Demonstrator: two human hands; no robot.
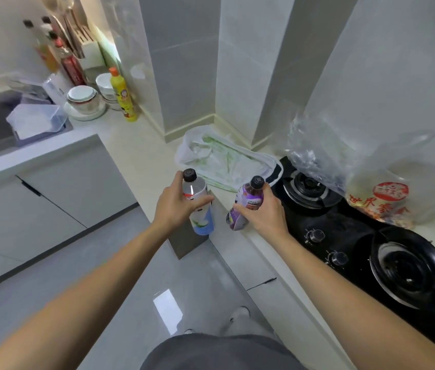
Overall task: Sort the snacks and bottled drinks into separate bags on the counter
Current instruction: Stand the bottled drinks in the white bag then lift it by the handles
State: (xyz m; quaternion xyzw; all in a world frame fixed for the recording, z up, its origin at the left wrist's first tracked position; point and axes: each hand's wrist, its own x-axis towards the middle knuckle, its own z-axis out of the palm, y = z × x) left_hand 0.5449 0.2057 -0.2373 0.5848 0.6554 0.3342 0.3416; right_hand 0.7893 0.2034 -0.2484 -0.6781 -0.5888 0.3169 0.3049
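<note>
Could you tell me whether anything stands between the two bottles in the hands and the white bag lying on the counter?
Nothing visible does. The clear bottle in the left hand and the purple bottle in the right hand are just in front of the white bag, with only bare counter between.

Clear blue-labelled bottle [197, 204], purple bottle [245, 204] upright, held; white bag [224, 158] flat.
</note>
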